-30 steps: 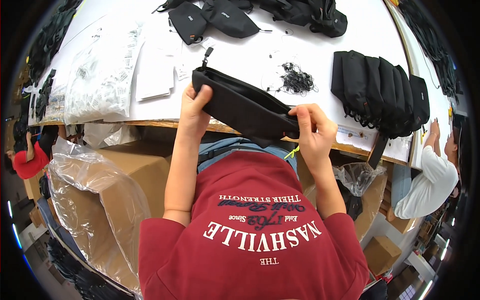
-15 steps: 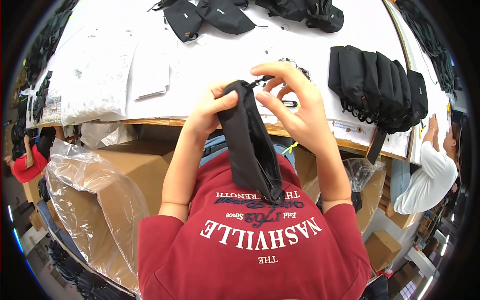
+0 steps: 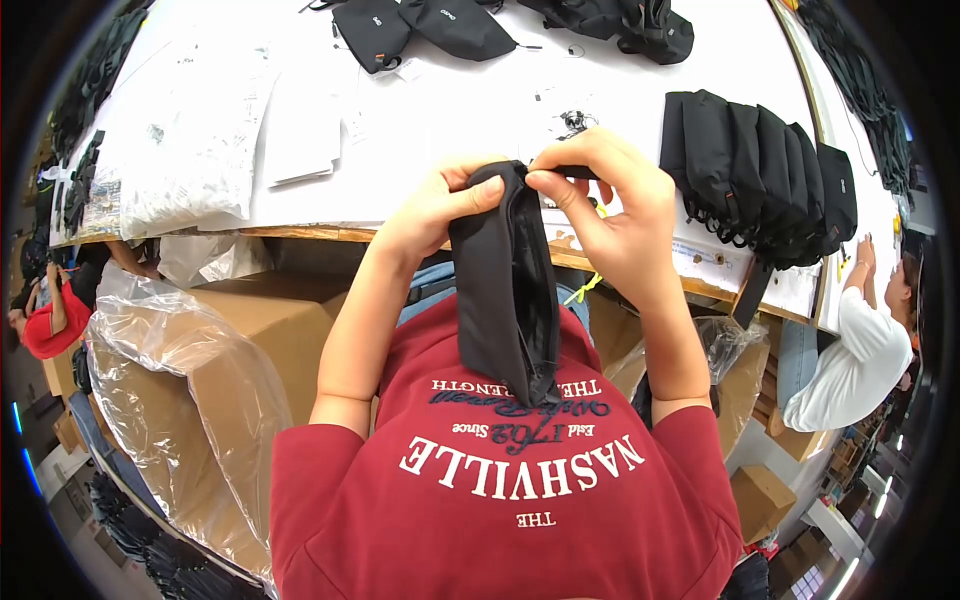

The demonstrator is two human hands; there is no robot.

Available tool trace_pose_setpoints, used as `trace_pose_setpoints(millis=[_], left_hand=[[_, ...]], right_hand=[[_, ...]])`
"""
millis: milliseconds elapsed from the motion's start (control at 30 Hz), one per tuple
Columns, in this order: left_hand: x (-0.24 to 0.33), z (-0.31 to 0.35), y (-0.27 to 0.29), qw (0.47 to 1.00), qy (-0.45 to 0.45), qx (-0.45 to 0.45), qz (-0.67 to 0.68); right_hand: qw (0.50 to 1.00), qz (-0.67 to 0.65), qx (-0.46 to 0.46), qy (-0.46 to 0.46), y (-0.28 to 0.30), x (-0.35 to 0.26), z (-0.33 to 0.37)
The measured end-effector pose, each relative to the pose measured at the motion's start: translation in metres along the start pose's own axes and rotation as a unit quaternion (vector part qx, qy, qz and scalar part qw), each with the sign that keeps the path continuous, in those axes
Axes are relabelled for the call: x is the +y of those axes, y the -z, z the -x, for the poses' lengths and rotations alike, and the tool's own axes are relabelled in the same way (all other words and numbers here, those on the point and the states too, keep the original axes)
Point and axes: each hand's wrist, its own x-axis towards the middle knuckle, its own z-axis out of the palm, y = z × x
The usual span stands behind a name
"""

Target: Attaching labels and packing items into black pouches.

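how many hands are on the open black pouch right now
2: the left hand grips the black pouch by its upper end, and the right hand pinches at the upper corner, beside the opening. I see no other hand on it, and none seems hidden.

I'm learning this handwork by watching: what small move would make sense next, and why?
Probably draw the right hand down along the opening of the black pouch, with the left hand bracing the top: the opening gapes lengthwise, the right hand pinches at its upper end, and the left hand grips the pouch beside it.
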Motion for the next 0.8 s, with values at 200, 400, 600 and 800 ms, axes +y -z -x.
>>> trace_pose_setpoints(millis=[200,400,600,800], left_hand=[[-0.011,-0.002,-0.001,0.997,-0.021,0.005,0.079],[0.005,0.002,-0.005,0.998,0.038,0.024,-0.033],[-0.003,-0.004,-0.003,0.998,-0.009,-0.046,0.034],[-0.028,-0.011,0.0,0.992,-0.06,0.066,0.093]], right_hand=[[1.0,-0.016,0.008,0.019,-0.003,-0.002,0.009],[1.0,-0.02,0.0,-0.022,-0.004,0.002,0.009],[1.0,-0.006,0.007,0.028,-0.012,0.002,0.013],[0.998,0.026,-0.015,0.046,-0.007,-0.004,0.023]])
